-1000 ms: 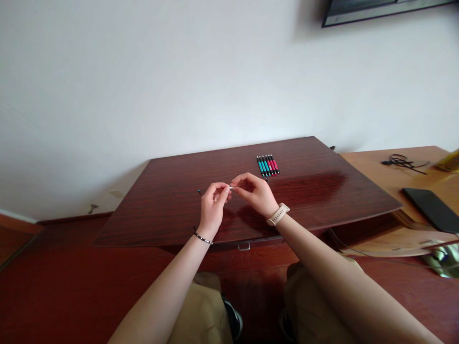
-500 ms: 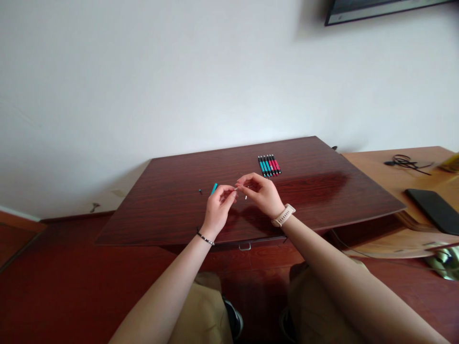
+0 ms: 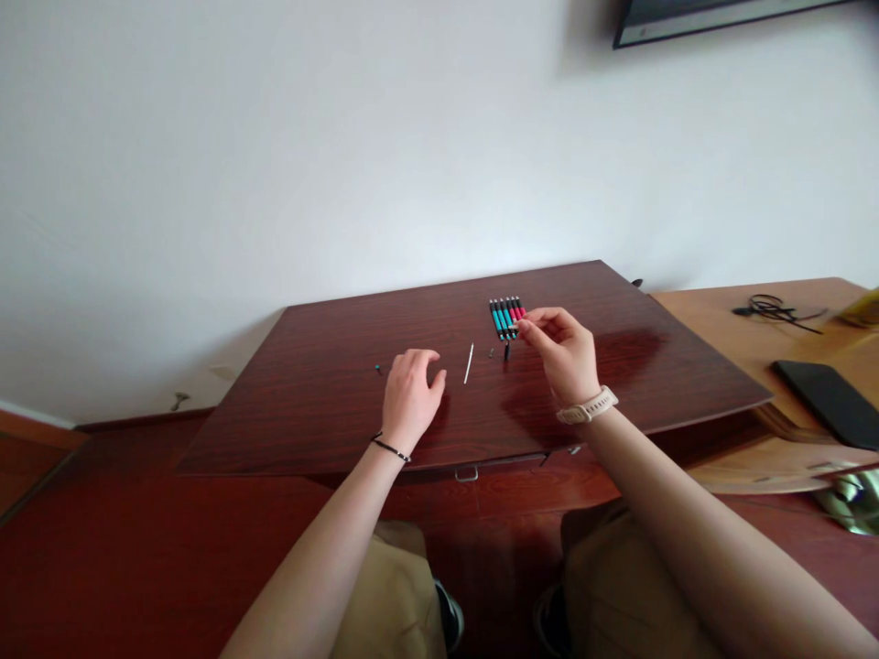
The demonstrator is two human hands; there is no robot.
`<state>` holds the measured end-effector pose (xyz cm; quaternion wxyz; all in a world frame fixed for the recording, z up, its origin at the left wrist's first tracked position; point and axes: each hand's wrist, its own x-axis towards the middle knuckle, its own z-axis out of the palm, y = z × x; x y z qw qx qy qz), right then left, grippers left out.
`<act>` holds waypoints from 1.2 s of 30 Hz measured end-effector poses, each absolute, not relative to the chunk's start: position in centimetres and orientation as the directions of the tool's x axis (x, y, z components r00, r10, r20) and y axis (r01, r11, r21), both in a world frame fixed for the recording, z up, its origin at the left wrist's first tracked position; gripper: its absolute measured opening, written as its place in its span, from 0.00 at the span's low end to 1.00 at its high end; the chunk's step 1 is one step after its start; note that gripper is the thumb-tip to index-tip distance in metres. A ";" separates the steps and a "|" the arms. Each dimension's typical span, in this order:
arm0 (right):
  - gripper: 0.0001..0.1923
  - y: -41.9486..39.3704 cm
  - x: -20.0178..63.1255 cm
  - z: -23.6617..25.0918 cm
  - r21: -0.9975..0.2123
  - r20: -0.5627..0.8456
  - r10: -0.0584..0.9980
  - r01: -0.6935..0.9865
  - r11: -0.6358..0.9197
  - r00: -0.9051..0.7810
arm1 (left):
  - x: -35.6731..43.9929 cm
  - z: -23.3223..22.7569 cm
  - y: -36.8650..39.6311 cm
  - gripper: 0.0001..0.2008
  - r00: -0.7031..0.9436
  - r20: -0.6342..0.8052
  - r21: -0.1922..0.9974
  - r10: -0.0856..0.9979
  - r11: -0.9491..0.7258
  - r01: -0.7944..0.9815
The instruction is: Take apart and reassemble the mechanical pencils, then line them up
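Left hand [image 3: 410, 395] rests on the desk [image 3: 330, 421], fingers loosely curled, empty. Thin refill [image 3: 468, 362] lies loose beside it and could roll if nudged. Farther, right hand [image 3: 564, 352] pinches at the pen row [image 3: 506, 317]; contents indiscernible.

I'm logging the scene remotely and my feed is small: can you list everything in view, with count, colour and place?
desk: one, dark red-brown wood, centre.
pens: a row of about six, teal and pink with black ends, far side of the desk by the right hand.
thin rod: one, whitish, lying on the desk between the hands.
small bits: two, dark, just below the pens; too small to identify.
small piece: one, dark-teal, left of the left hand.
side table: one, light wood, right.
cable: one, black, on the side table.
flat case: one, black, on the side table.
left hand: resting on the desk, loosely curled, bracelet at the wrist.
right hand: fingers pinched at the pens, watch at the wrist.
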<state>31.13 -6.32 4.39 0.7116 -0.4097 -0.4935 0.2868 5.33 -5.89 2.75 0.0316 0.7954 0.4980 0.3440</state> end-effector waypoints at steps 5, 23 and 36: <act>0.18 -6.5 32.4 4.1 -0.875 0.457 0.809 0.023 0.484 0.370 | 3.0 2.8 -4.5 0.10 0.198 0.499 0.175 0.844 -0.322 0.931; 0.16 -6.5 31.1 3.3 -0.882 0.461 0.842 0.046 0.468 0.279 | 2.1 2.4 -5.1 0.09 0.200 0.421 0.344 0.885 -0.360 0.867; 0.12 -7.7 28.5 2.7 -0.863 0.491 0.871 0.146 0.483 0.021 | 5.3 2.8 -7.4 0.11 0.401 0.503 0.488 0.765 -0.635 0.599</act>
